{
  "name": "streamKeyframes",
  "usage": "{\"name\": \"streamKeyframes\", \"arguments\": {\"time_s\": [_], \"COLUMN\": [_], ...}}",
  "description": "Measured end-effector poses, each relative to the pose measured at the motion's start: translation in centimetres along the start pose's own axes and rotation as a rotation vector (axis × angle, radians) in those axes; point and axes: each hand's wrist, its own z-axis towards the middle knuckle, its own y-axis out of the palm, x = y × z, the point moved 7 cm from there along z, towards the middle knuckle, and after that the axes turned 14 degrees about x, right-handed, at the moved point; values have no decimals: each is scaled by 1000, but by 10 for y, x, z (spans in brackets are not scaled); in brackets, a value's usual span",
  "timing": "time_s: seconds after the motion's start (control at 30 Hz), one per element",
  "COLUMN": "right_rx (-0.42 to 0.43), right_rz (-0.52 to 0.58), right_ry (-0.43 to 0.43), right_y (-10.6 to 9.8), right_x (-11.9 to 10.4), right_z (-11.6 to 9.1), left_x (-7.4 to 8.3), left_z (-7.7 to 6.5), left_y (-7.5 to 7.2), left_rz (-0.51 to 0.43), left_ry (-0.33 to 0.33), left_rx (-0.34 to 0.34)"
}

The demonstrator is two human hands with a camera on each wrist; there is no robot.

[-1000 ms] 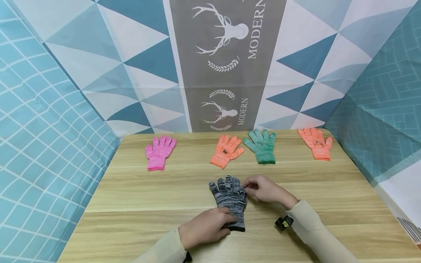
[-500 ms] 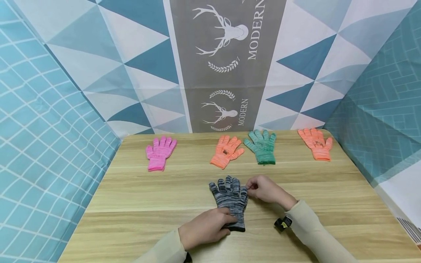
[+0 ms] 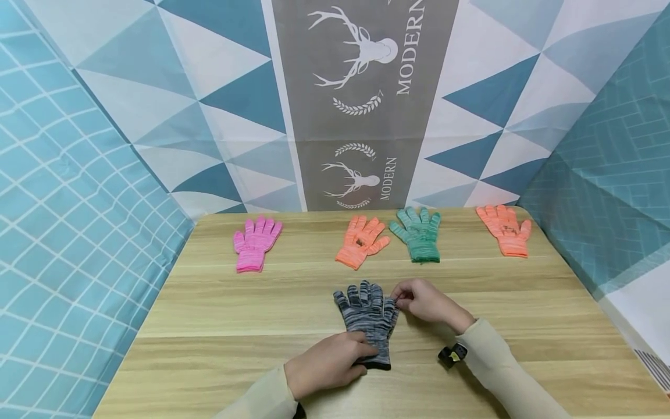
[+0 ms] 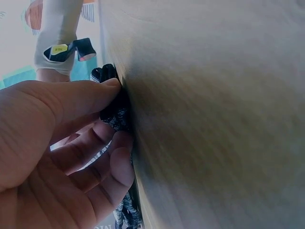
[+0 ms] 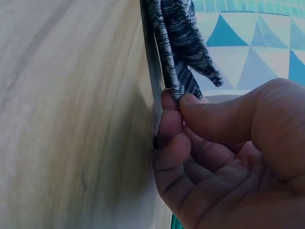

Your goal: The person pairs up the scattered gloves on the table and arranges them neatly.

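A grey-and-black knit glove (image 3: 366,317) lies near the middle of the wooden table, its fingers toward the far side. My left hand (image 3: 330,361) holds the cuff end, with the thumb by the black hem and the index finger across the knit. In the left wrist view, the dark cuff (image 4: 116,112) shows between thumb and curled fingers. My right hand (image 3: 424,299) pinches a fingertip at the glove's right side. The right wrist view shows that knit tip (image 5: 176,90) between thumb and forefinger, slightly off the table.
Along the far edge lie a pink glove (image 3: 255,244), an orange glove (image 3: 360,243), a green glove (image 3: 419,235) and another orange glove (image 3: 505,231). Patterned cloth walls (image 3: 366,116) stand behind and beside the table (image 3: 235,314).
My right hand has drawn the pinched fingertip slightly to the right, so more of it shows beside the glove. The left hand has stayed on the cuff.
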Motion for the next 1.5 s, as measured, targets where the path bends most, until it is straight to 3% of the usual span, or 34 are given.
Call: {"name": "streamKeyframes", "arguments": {"time_s": [0.57,0.83,1.13,1.5], "right_rx": [-32,13,34,53], "right_rz": [38,19,14,35], "right_ry": [-18,-6,100,31], "right_y": [1,-2,-3,0], "right_x": [-3,-5,-1,1], "right_z": [0,3,2,4], "left_x": [0,1,-1,0], "left_z": [1,1,1,1], "left_y": [0,-1,2,3], "left_rz": [-3,0,13,7], "left_ry": [23,35,48,26], "left_rx": [9,20,34,19]}}
